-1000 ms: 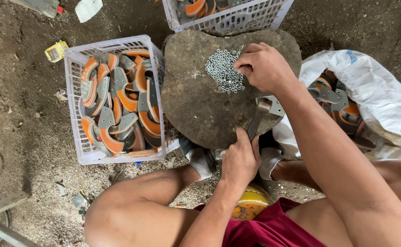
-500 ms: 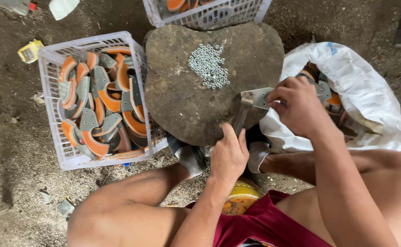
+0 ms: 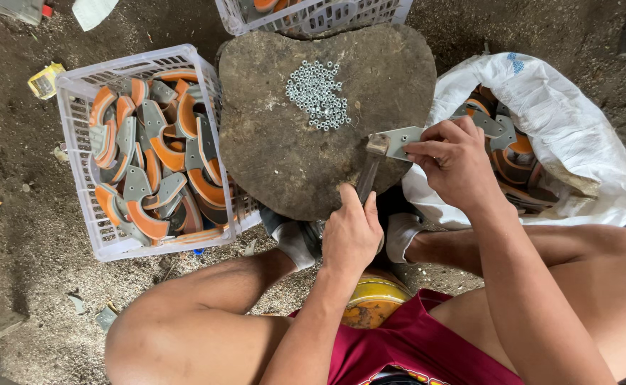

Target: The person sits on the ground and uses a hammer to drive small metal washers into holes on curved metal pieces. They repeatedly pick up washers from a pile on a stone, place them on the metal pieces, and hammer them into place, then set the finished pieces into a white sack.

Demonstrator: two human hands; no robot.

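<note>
My left hand point(image 3: 352, 235) grips the handle of a hammer point(image 3: 371, 165) whose head rests near the right edge of a flat, dark stone slab point(image 3: 277, 150). My right hand point(image 3: 455, 160) pinches a grey metal plate point(image 3: 403, 141) with small holes, held on the slab's right edge just beside the hammer head. A pile of several small silver nuts point(image 3: 318, 94) lies on the slab, a little above and to the left of the plate.
A white plastic crate point(image 3: 83, 185) full of curved orange-and-grey metal parts stands left of the slab. A second white crate point(image 3: 313, 14) sits behind it. A white sack point(image 3: 562, 121) with more parts lies at the right. My legs flank the slab on dirt ground.
My right hand left the pile of nuts, swung right toward the sack, and now holds a grey plate at the slab's edge. My left hand has stayed on the hammer.
</note>
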